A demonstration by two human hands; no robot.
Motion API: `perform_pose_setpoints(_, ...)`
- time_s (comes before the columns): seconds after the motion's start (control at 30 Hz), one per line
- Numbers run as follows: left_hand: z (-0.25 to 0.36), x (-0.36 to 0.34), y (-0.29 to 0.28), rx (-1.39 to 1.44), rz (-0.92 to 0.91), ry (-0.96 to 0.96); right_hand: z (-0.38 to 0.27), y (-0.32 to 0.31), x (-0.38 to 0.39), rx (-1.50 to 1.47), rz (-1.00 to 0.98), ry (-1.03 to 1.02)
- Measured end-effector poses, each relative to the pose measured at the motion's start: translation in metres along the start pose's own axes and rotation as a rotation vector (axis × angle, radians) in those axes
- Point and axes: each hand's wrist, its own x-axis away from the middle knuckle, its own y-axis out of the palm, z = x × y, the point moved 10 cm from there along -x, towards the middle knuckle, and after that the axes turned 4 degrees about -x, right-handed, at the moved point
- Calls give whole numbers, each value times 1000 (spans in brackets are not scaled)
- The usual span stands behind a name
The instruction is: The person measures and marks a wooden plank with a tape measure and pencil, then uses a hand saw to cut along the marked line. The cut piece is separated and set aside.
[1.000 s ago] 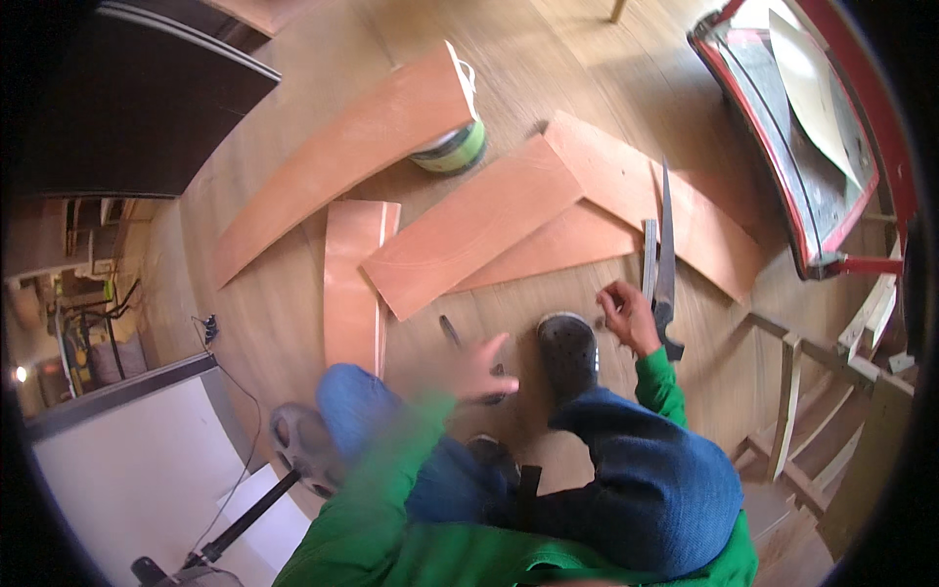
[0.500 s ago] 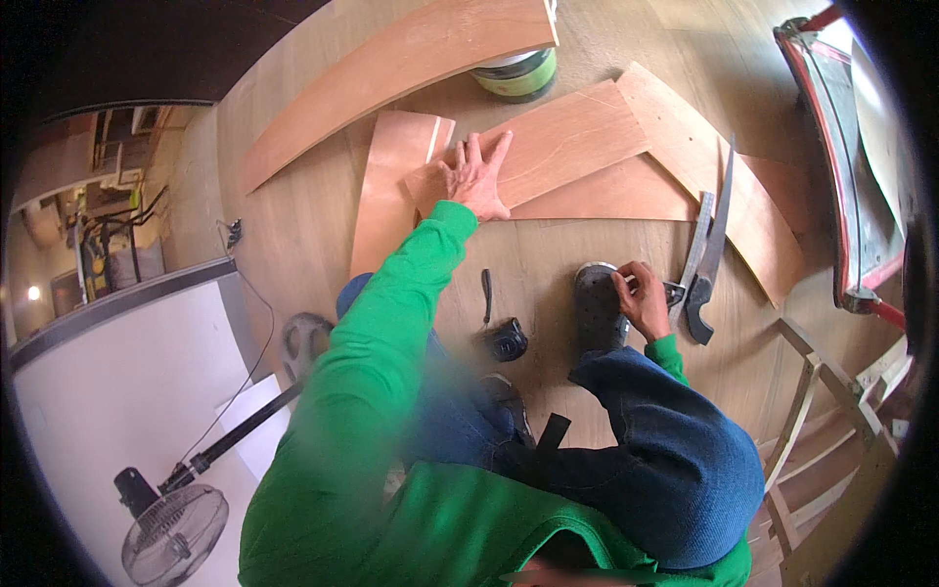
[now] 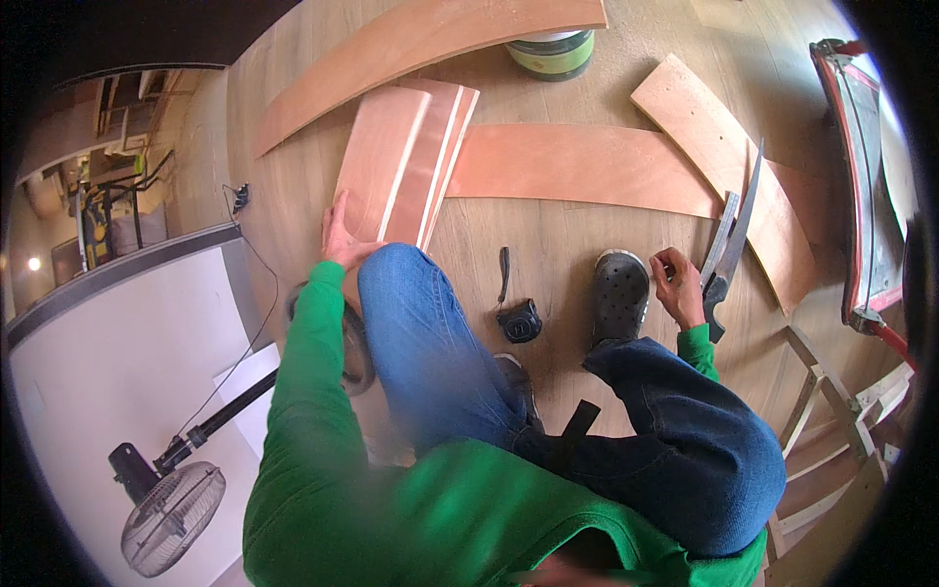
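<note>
My left hand (image 3: 344,237) holds the near end of a short plywood board (image 3: 380,157), one finger along its left edge. That board rests on other plywood boards (image 3: 445,161), whose pale edges show on its right. By my right shoe, my right hand (image 3: 679,286) is closed, its fingers curled together; whatever they may hold is hidden. Just right of it lie a handsaw (image 3: 734,254) and a metal ruler (image 3: 719,235). The saw's blade crosses a slanted plywood board (image 3: 724,166). A longer plywood strip (image 3: 587,166) runs beneath that board.
A black tape measure (image 3: 519,321) with a strap lies between my feet. Farther off, a curved plywood sheet (image 3: 421,49) leans by a green-banded bucket (image 3: 553,56). A standing fan (image 3: 173,509) is at left, a red-framed piece (image 3: 861,186) and a wooden frame (image 3: 831,382) at right.
The short board has moved left from the middle onto the left boards, with my left hand now at its near end. My right hand has shifted slightly away from my shoe.
</note>
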Motion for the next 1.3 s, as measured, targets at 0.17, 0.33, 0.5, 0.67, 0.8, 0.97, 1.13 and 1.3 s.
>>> perform_pose_setpoints(0.17, -14, 9, 44, -5, 34, -138, -4, 20, -7, 70, -56, -17)
perform_pose_setpoints(0.33, 20, -7, 59, -98, -23, 13, -9, 29, -6, 127, -72, -69)
perform_pose_setpoints(0.5, -9, -55, 63, 542, -183, -323, -11, 28, -4, 134, -86, -52)
perform_pose_setpoints(0.67, -56, -82, 57, 272, -327, -531, -11, 28, -2, 139, -91, -28)
perform_pose_setpoints(0.8, -38, -68, 86, 533, -545, -430, -7, 26, 6, 137, -92, -16)
perform_pose_setpoints(0.97, -11, -40, 79, 480, -325, -311, 7, 20, 23, 138, -95, 40)
perform_pose_setpoints(1.13, 31, 20, 40, 244, -5, -217, 4, 19, 29, 169, -60, 1)
perform_pose_setpoints(1.3, 48, 89, 4, -280, 137, -418, -1, 22, 26, 205, -96, 49)
